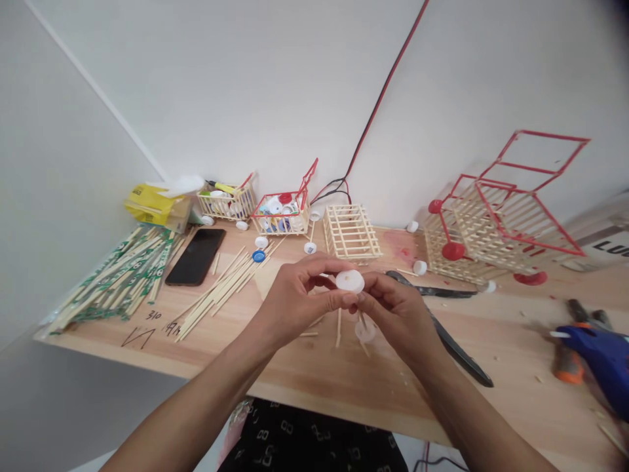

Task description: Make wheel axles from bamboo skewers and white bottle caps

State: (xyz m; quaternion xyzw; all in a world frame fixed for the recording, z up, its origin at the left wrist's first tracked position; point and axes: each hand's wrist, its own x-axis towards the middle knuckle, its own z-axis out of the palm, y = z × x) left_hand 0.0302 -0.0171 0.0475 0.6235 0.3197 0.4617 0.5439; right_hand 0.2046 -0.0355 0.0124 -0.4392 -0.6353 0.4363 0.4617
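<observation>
A white bottle cap (350, 281) is pinched between the thumb and fingers of my left hand (307, 295), its flat face turned up with a small mark in it. My right hand (393, 307) meets it at the cap's edge, its fingertips closed around a thin wooden stick (362, 319) below the cap. At the lower end of that stick is a second, paler cap (365, 332), partly blurred. Whether the stick enters the upper cap is hidden by my fingers. Just beyond my hands stands a slatted stick basket (351, 233).
Black scissors (455, 347) lie by my right forearm, a blue glue gun (597, 360) at far right. Stick carts with red trim (511, 223) and small cap-filled baskets (282, 213) line the wall. Loose sticks (221, 295), a phone (195, 257) and packaged sticks (118, 275) are at left.
</observation>
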